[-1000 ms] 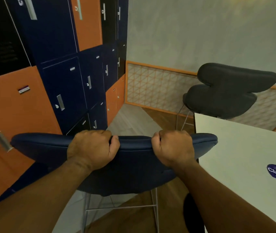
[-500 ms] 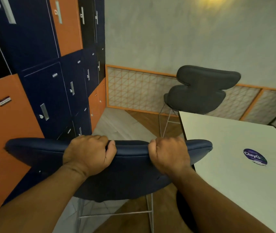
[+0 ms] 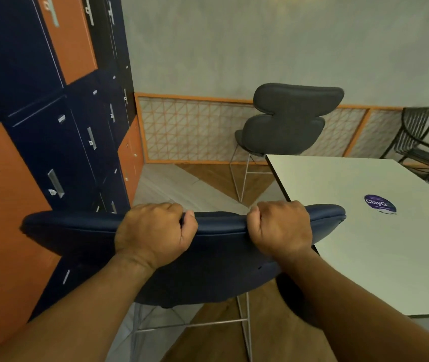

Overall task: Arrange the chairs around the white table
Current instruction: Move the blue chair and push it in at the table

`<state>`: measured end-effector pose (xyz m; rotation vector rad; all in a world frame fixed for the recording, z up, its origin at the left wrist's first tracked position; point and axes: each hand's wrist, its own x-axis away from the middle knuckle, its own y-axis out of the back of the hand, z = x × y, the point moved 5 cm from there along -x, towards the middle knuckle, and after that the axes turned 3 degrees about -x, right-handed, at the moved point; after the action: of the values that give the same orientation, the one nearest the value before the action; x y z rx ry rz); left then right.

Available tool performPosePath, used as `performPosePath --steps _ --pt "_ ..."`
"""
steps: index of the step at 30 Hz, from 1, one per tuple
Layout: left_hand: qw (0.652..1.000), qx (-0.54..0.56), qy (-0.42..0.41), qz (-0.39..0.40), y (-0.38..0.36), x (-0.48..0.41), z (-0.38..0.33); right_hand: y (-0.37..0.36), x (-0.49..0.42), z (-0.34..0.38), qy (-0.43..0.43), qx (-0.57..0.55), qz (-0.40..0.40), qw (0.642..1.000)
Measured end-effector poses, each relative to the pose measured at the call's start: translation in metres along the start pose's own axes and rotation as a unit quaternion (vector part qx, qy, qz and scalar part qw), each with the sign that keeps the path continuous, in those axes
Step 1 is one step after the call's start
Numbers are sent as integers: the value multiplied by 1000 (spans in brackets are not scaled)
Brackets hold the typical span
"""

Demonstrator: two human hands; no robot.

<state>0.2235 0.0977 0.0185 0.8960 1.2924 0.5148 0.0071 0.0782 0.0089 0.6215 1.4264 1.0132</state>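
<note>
A dark blue padded chair on thin metal legs stands right in front of me, its backrest top facing me. My left hand grips the top edge of the backrest left of centre. My right hand grips the same edge right of centre. The chair's right tip overlaps the near left edge of the white table, which carries a round purple sticker. A grey padded chair stands at the table's far left corner, its seat partly hidden by the tabletop.
A wall of orange and dark blue lockers runs along the left, close to the blue chair. An orange lattice panel lines the grey back wall. Black wire chairs stand at the far right. A strip of wood and grey floor lies between lockers and table.
The view has swung right, so the table, the grey chair and the black wire chairs show more fully. Both hands keep their grip on the blue chair's backrest.
</note>
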Motion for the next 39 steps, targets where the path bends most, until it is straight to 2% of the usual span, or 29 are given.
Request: performPosePath --steps 4,20,30,39 --pt "1000 -10 -2 4 -2 -1 0 1 0 -2 6 -13 -28 999" --pt "1000 -25 11 -5 -4 -1 -2 2 -1 -4 9 -27 -41 999" --pt "998 -4 -52 -32 -4 0 3 1 2 4 -10 -15 12 1000" --pt "993 27 -109 -34 -7 -8 48 -2 7 45 -61 28 28 997"
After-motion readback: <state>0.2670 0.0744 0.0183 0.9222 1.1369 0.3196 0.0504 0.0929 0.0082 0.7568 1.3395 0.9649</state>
